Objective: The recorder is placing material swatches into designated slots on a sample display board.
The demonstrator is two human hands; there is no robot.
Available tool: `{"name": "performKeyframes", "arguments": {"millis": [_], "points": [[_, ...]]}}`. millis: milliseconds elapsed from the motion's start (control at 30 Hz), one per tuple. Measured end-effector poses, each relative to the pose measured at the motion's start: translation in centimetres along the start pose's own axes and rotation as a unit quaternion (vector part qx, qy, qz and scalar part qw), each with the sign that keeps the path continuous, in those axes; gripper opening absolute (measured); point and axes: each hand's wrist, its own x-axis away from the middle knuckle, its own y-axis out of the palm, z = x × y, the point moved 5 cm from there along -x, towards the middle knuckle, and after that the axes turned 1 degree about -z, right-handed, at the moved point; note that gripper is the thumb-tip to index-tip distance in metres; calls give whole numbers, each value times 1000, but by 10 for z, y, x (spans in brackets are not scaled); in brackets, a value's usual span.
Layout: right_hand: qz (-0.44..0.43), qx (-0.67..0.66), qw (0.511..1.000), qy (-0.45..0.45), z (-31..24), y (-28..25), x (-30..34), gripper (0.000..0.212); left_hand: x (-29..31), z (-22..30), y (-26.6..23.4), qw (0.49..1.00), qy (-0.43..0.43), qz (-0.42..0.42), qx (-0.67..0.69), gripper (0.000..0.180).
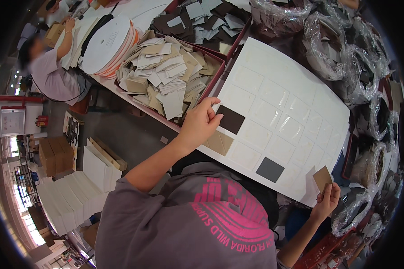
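A large white board (292, 76) lies tilted in front of me, marked with a grid of rectangles, several with glossy strips. Three swatches lie in its cells: a dark brown swatch (232, 120), a tan swatch (219, 143) below it and a dark grey swatch (270, 169) along the near edge. My left hand (199, 121) is beside the dark brown swatch at the board's left edge, thumb and forefinger apart, nothing visible between them. At the board's lower right corner, my right hand (328, 199) pinches a brown swatch (322, 179), raised at an angle.
Left of the board stands a box heaped with pale swatches (166, 71); behind it, another holds dark and grey pieces (202, 20). Plastic-wrapped bundles (325, 45) crowd the right side. A white ribbon reel (107, 45) sits far left, near a seated person (58, 76).
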Motion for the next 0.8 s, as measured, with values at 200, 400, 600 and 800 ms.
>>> {"name": "performKeyframes", "arguments": {"millis": [200, 400, 600, 800], "points": [[7, 16, 1000, 9, 1, 5, 1, 8, -1, -3, -1, 999, -29, -28, 7, 35], [-9, 7, 1000, 8, 3, 7, 0, 8, -4, 7, -4, 993, -71, -98, 0, 34], [-18, 2, 1000, 6, -1, 12, -1, 9, 10, 29, -3, 927, 244, -100, -265, 67], [-20, 3, 999, 26, -15, 31, 1, 9, 36, 12, 20, 864, 243, -193, -397, 78]]}}
